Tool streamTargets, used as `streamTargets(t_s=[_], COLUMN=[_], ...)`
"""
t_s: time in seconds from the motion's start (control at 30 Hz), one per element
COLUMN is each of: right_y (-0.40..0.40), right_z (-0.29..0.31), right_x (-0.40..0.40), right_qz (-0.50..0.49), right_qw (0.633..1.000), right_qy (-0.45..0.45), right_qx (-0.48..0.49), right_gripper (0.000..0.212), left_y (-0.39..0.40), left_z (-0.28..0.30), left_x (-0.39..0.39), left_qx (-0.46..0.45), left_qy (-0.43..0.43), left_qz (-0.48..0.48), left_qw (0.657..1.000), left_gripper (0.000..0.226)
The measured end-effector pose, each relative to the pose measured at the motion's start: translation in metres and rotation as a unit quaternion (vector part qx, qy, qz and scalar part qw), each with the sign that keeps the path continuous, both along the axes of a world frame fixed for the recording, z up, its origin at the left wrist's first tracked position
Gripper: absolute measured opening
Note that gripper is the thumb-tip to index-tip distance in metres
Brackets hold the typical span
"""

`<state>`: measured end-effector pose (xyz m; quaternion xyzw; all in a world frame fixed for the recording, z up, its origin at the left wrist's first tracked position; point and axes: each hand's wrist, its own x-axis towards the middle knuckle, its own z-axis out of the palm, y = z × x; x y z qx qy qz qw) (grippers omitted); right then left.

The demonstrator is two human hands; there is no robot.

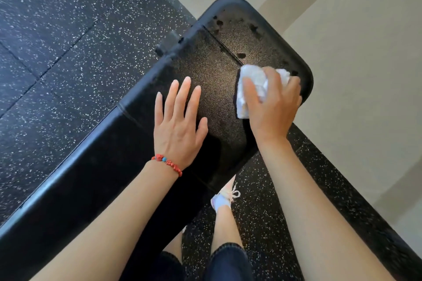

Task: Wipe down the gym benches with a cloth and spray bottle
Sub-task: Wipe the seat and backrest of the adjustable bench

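Note:
A black padded gym bench runs from the lower left to the upper right, its far end rounded. Dark wet drops and streaks dot that far end. My right hand grips a bunched white cloth and presses it on the pad near the right edge. My left hand lies flat on the pad with straight, spread fingers, a red bead bracelet on its wrist. No spray bottle is in view.
Black rubber flooring with white flecks surrounds the bench. A beige wall rises just beyond the bench's far end and right side. My legs and a pale sneaker stand on the floor beside the bench's right edge.

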<state>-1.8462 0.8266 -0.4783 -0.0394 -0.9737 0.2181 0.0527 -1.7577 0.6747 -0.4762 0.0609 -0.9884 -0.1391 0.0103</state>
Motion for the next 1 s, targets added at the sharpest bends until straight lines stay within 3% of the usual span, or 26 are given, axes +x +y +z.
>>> streamTargets(t_s=[0.2,0.5,0.77,1.0], right_y=[0.038,-0.052,-0.009,-0.077], right_z=[0.004,0.005,0.006,0.004], right_x=[0.036,-0.076,-0.044,-0.115], right_qz=[0.060,0.188,0.165,0.214], right_qw=[0.998,0.982,0.984,0.976], right_qy=[-0.027,-0.018,-0.063,-0.044], right_qx=[0.001,0.026,0.000,0.012], right_gripper=[0.042,0.045,0.047,0.047], left_y=[0.009,0.010,0.008,0.005], left_z=[-0.007,-0.010,-0.003,-0.007], left_x=[-0.015,-0.015,-0.024,-0.028], left_qx=[-0.015,-0.031,-0.020,-0.023], left_qy=[-0.020,-0.022,-0.007,-0.025], left_qz=[0.031,0.029,0.084,0.092], left_qw=[0.999,0.999,0.996,0.995], left_gripper=[0.057,0.058,0.055,0.058])
